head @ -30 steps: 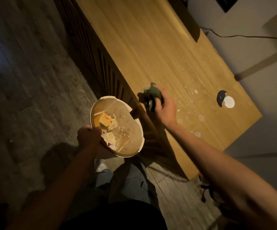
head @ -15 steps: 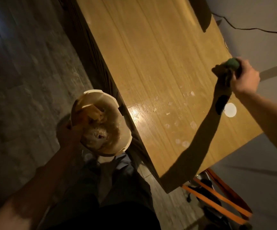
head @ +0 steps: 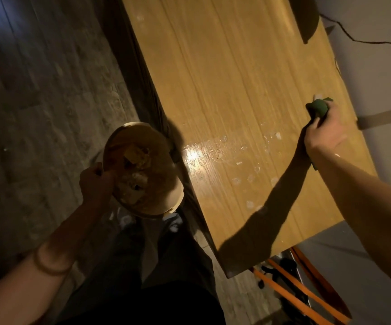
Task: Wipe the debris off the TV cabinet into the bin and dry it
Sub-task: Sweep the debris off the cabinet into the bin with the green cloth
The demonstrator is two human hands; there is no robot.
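Firmly, a green cloth (head: 319, 109) is clamped in the fingers (head: 316, 124) of the right hand (head: 324, 134), bunched into a ball and pressed near the far, wall-side edge of the cabinet (head: 225, 73). On the other side, the rim of the bin (head: 178, 195) is pinched by the closed fingers of the left hand (head: 93, 181), and the bin is held tilted just beside the front edge of the cabinet, below its top. Scraps of debris are seen lying inside the bin. Between the two hands, small pale debris (head: 248, 160) and wet spots are scattered over the glossy wooden top, near its end. A thin band (head: 49, 266) is worn on the left forearm. Wood flooring (head: 37, 102) is seen to the left, and a dark cable (head: 365, 42) is draped along the wall behind.
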